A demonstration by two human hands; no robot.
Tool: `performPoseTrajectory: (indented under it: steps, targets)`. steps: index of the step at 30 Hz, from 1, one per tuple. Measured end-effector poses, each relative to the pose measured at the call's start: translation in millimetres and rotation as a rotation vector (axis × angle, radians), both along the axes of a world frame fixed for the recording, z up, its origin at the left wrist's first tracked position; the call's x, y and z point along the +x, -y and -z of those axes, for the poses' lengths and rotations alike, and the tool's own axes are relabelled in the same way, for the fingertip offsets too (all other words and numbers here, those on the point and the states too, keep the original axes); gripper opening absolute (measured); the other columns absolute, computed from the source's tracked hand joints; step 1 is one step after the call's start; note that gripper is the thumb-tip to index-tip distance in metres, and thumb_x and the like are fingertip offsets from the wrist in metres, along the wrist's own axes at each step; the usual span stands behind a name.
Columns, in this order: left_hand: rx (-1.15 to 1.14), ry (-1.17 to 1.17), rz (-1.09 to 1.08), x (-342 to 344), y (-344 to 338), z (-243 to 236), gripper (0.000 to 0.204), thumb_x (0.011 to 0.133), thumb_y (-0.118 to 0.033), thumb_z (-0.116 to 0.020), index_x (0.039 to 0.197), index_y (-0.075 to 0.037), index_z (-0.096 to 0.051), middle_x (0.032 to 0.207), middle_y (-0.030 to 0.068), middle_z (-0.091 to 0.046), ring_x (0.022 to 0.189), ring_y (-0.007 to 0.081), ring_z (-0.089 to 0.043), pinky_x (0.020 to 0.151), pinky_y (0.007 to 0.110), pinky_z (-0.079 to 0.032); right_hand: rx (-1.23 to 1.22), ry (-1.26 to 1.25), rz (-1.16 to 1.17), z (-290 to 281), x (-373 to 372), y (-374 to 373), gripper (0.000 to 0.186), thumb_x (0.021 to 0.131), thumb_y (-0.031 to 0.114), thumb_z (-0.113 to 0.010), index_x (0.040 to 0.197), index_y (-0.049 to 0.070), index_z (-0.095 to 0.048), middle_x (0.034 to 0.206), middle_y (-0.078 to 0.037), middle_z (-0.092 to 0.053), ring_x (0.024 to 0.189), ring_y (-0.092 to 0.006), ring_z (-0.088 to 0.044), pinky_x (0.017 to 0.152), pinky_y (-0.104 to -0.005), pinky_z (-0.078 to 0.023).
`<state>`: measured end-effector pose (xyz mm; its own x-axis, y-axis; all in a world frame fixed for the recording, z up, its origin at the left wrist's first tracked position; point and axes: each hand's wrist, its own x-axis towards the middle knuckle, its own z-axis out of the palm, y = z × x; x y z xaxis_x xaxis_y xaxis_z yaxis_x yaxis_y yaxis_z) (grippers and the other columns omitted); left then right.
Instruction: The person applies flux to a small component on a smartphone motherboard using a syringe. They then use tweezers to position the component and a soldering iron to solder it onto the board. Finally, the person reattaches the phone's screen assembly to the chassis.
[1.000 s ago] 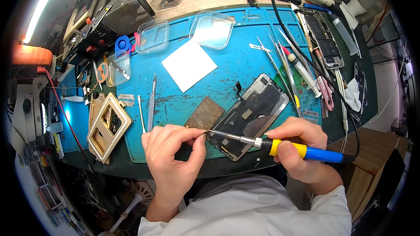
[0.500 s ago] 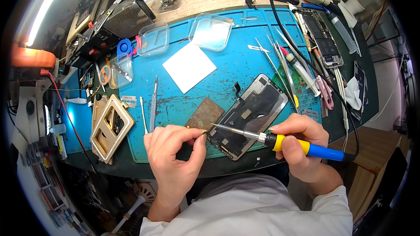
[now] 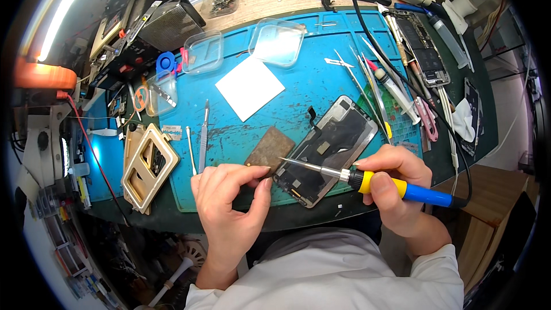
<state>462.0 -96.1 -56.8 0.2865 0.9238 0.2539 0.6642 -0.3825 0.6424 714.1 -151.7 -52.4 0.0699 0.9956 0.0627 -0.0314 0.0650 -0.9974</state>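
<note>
My right hand (image 3: 396, 195) grips a soldering iron (image 3: 422, 194) by its yellow and blue handle. The iron's thin metal tip points left, over the gap between a brown flat block (image 3: 270, 146) and a phone screen assembly (image 3: 333, 146). The screen lies with its dark inner side up, a short flex cable standing off its upper left edge. At the block's lower edge my left hand (image 3: 229, 201) pinches thumb and forefinger close together. Whatever sits between those fingertips is too small to make out. The iron tip hovers a little right of them.
A blue work mat (image 3: 229, 143) bears a white square pad (image 3: 250, 89), a scalpel (image 3: 204, 138), and clear plastic boxes (image 3: 278, 43). Tweezers (image 3: 359, 83) and a syringe (image 3: 397, 95) lie at right. A gold frame fixture (image 3: 149, 166) stands left. The iron's black cable (image 3: 373, 40) arcs over the right side.
The iron's tip has risen slightly, away from me. My left fingertips have shifted up a little. The whole view has moved very slightly; the grips look the same.
</note>
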Motion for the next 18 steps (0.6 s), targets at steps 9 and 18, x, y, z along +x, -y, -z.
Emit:
performPoseTrajectory:
  steps: [9,18]
  targets:
    - [0.013,0.562,-0.243,-62.5,11.5,3.0,0.011,0.102,-0.006,-0.065,0.094,-0.001,-0.061,0.091,0.0046,-0.061,0.082,0.0124,-0.055,0.074,0.024,-0.043,0.21,-0.155,0.172,14.1,5.5,15.8,0.036,0.102,0.029,-0.069,0.121,0.0,-0.065,0.1,-0.011,-0.066,0.07,-0.0118,-0.062,0.058,-0.0236,-0.051]
    - [0.094,0.101,0.226,-26.2,-10.4,-44.9,0.009,0.093,-0.007,-0.075,0.1,-0.002,-0.073,0.087,0.0068,-0.068,0.077,0.0173,-0.065,0.063,0.028,-0.049,0.457,0.219,0.593,1.3,59.1,21.0,0.058,0.102,0.034,-0.072,0.146,-0.001,-0.052,0.096,-0.007,-0.064,0.08,-0.0109,-0.063,0.071,-0.0243,-0.054]
